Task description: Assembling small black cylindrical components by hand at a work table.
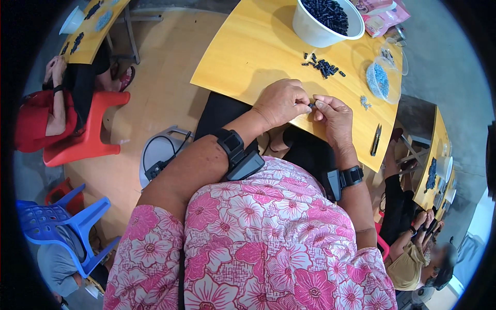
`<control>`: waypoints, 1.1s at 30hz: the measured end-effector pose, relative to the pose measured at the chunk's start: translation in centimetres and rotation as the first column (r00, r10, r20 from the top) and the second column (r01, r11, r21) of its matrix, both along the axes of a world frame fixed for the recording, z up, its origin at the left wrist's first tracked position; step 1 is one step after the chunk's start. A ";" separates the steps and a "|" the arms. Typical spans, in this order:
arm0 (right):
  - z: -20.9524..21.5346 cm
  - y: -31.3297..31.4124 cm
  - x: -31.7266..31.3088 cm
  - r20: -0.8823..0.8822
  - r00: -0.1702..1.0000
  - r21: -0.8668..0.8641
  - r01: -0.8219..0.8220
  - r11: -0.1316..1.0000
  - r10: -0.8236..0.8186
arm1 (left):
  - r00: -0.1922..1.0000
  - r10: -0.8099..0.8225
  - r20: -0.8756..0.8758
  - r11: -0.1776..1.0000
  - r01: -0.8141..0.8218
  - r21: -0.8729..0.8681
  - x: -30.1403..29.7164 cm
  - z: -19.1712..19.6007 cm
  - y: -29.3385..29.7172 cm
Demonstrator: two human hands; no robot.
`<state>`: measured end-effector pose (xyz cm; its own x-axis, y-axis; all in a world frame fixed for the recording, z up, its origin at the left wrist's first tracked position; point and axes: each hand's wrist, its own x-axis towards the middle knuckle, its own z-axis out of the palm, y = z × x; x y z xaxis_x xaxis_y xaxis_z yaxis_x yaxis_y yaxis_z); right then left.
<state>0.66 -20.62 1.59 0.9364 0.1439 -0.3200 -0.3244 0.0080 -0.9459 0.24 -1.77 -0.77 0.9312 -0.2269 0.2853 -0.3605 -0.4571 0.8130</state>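
Your left hand (283, 102) and right hand (338, 118) meet over the near edge of the worktop (243, 49), their fingers pinched around a small dark piece (312, 105) between them. Its exact shape is too small to tell. Your wrists sit out past that edge, above your lap.

Ahead of your fingers, a loose pile of dark pieces (326, 68) lies on the wood, with the white tub (314, 32) of similar pieces just beyond it. To the left of the pile and tub, you have a broad bare stretch running out to the left corner.

Your right side is tighter: a little heap of pale blue bits (365, 103) lies near your right hand, and the clear bowl (380, 80) of blue bits stands close to the right edge. The dark snips (376, 140) lie near the right-hand near corner, with bare wood between them and your right hand.
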 end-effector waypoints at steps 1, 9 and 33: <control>0.0 0.0 0.0 0.010 1.000 -0.015 -0.008 1.000 0.008 | 1.000 0.002 -0.003 1.000 -0.002 0.003 0.0 0.0 0.0; 0.6 0.4 0.1 0.006 1.000 -0.073 -0.024 0.997 0.024 | 0.999 -0.004 -0.042 1.000 0.003 -0.020 -0.1 0.2 0.1; -0.3 0.4 -0.1 0.076 0.996 -0.100 -0.043 0.994 0.050 | 0.999 0.006 -0.033 1.000 -0.006 0.020 -0.2 0.2 0.1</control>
<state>0.54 -20.25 1.34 0.9522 0.1594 -0.2605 -0.2470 -0.0994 -0.9639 0.05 -1.68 -0.53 0.9413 -0.2264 0.2503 -0.3310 -0.4751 0.8153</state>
